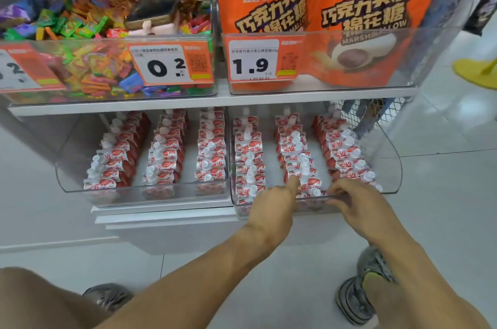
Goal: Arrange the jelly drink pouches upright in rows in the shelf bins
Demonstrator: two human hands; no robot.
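Head view showed the jelly drink pouches (298,156) standing in rows inside two clear bins on the low shelf. The right bin (395,167) held three rows, and the left bin (61,178) held three rows too. The pouches were red and white with little white caps on top. Most of them stood up straight and close together. The left hand (271,202) reached over the front wall of the right bin. One finger was stretched out and touched the front pouches of the middle row. The other fingers looked curled in, and I could see nothing held in that grip. The right hand (357,199) lay at the front edge of the same bin, by the front of the right row. Its fingers were bent over the rim, but I could not tell if they held a pouch or only the bin wall. I think the job was nearly done, and this step was tidying the front of the middle and right rows. The next move likely needed a soft push, so the front pouches stood straight and did not tip onto each other. Above, on the next shelf, sat a bin of small bright candies (88,32) and a bin with big orange marshmallow bags (349,5). White price tags (250,62) hung on the front.
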